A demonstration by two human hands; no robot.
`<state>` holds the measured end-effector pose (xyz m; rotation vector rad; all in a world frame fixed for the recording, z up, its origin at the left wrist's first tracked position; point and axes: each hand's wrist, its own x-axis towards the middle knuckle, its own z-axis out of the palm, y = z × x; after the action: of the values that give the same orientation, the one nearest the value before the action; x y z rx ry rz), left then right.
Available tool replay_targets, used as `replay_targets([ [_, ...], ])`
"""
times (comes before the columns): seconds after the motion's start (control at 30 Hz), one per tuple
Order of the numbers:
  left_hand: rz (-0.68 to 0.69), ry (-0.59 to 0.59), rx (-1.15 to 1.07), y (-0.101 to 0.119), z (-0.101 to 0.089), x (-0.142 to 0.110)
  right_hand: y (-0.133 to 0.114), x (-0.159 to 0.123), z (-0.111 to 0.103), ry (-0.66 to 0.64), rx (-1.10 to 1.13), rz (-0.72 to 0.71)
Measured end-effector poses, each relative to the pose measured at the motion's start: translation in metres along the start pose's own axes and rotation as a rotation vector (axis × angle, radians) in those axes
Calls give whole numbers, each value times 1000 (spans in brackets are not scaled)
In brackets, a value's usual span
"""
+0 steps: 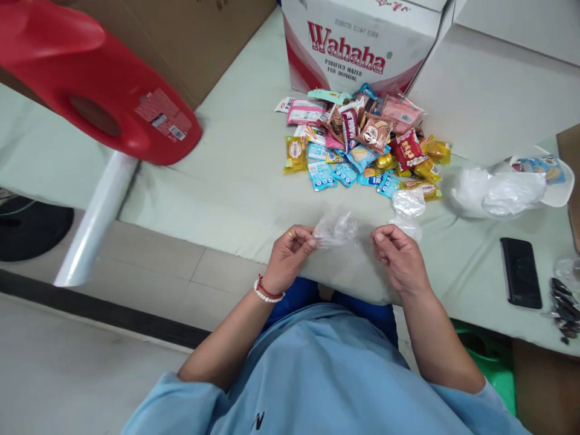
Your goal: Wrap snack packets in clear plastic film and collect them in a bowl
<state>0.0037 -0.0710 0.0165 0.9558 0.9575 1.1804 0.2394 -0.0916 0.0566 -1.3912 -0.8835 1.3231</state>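
Observation:
My left hand point(294, 252) pinches the edge of a thin clear plastic bag point(338, 229), which bunches up to the right of the fingertips. Across a small gap, my right hand point(399, 257) is closed with thumb against fingers; whether anything thin is between them I cannot make out. Just beyond the right hand lies crumpled clear plastic point(409, 203) on the cloth-covered table point(235, 199). Farther back is a heap of small wrapped snacks point(357, 142) in blue, yellow, pink, brown and red packets.
Behind the snacks stands a Wahaha water carton point(348, 51). A red jug point(131, 103) and a roll of clear film point(97, 223) are at left, the roll jutting past the table edge. On the right are white plastic bags point(498, 190) and a black phone point(521, 272).

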Motion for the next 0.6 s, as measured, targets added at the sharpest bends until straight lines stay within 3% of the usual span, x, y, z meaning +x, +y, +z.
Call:
replay_targets([
  [0.17,89,-195,126,10,16,-4,0,0,34,-208,-222,-122],
  [0.27,57,-173,120,17,13,-6,0,7,39,-146,-155,-130],
  [0.4,-35,-81,46,22,1,-8,0,12,24,-34,-43,-63],
  [0.6,-125,-182,109,18,19,-9,3,-2,31,-50,-293,-209],
])
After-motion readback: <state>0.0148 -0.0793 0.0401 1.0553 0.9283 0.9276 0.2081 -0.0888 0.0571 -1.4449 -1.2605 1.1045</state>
